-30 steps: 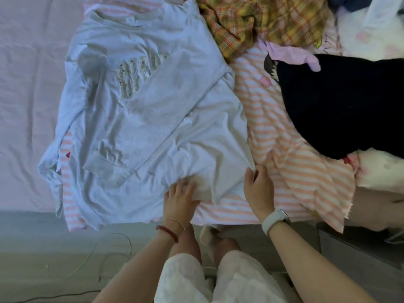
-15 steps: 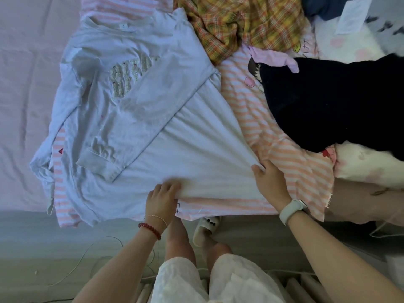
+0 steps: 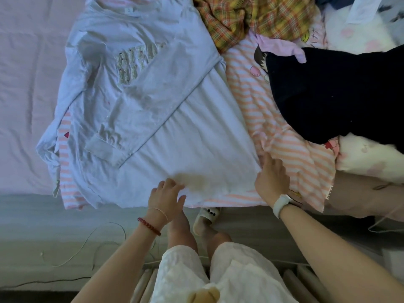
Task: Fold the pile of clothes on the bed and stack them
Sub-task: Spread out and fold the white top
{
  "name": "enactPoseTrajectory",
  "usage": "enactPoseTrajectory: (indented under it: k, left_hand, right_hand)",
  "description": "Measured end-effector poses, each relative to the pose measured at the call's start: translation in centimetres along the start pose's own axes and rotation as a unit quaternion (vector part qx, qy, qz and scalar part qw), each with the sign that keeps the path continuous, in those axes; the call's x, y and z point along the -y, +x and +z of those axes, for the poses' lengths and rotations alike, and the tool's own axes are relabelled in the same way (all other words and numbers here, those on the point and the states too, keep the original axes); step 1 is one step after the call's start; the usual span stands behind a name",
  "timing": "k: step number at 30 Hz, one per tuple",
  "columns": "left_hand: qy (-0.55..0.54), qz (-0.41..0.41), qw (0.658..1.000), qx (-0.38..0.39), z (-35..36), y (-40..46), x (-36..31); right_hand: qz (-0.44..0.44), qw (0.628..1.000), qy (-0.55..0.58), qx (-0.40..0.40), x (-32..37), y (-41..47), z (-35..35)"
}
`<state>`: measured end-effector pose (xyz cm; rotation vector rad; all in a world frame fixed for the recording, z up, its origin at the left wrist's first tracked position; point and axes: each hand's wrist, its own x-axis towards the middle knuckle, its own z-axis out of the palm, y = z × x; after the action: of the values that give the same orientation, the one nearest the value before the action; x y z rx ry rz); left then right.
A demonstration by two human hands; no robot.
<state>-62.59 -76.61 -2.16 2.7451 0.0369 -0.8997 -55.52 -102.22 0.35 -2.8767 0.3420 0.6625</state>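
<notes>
A light blue long-sleeved shirt point(image 3: 175, 127) lies spread face up on the bed, with one sleeve folded across its front. My left hand point(image 3: 165, 194) rests with spread fingers on the shirt's near hem. My right hand point(image 3: 272, 179) lies at the hem's right corner, fingers stretched toward the far side and touching the shirt's edge. Under the shirt is an orange-and-white striped garment point(image 3: 290, 149). A dark navy garment point(image 3: 338, 90) and a yellow plaid one point(image 3: 251, 16) lie in the pile at the right and far right.
The pink bed sheet point(image 3: 26, 95) stretches to the left of the shirt. White fluffy fabric point(image 3: 371, 158) lies at the right edge. A thin white cable point(image 3: 91, 239) trails on the floor by the bed's front edge. My legs and a slipper point(image 3: 205, 217) are below.
The shirt's lower half has been pulled out flat and smooth toward the bed edge. My right hand has shifted right along the hem, and both hands have loosened their hold on the fabric.
</notes>
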Motion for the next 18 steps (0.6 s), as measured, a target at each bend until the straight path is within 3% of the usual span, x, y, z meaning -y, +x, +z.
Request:
enactPoseTrajectory:
  k: [3,4,6,8,10,13,18]
  left_hand:
    - [-0.031,0.009,0.993,-0.111,1.2,0.6,-1.6]
    - [-0.024,0.022,0.995,-0.098,1.6,0.7,-1.9]
    - [0.001,0.031,0.999,-0.016,3.1,0.7,-2.0]
    - [-0.001,0.027,0.999,0.040,4.1,0.6,-1.5]
    - [-0.046,0.024,0.998,0.047,4.2,0.2,-0.7]
    - [-0.129,-0.020,0.991,0.021,3.1,-0.9,0.5]
    - [-0.217,-0.116,0.961,-0.124,-1.4,-2.2,4.6]
  right_hand:
    - [-0.147,0.983,-0.043,-0.100,1.0,-0.5,0.8]
    - [-0.209,0.972,-0.068,-0.085,1.4,-0.7,1.2]
    - [-0.295,0.948,-0.117,0.025,2.1,-1.1,2.4]
    - [-0.283,0.932,-0.159,0.160,2.3,-1.5,3.6]
    - [-0.253,0.926,-0.184,0.211,2.8,-1.9,3.9]
    - [-0.219,0.942,-0.163,0.195,4.5,-2.9,3.0]
    - [-0.268,0.948,-0.093,0.146,8.5,-2.9,1.2]
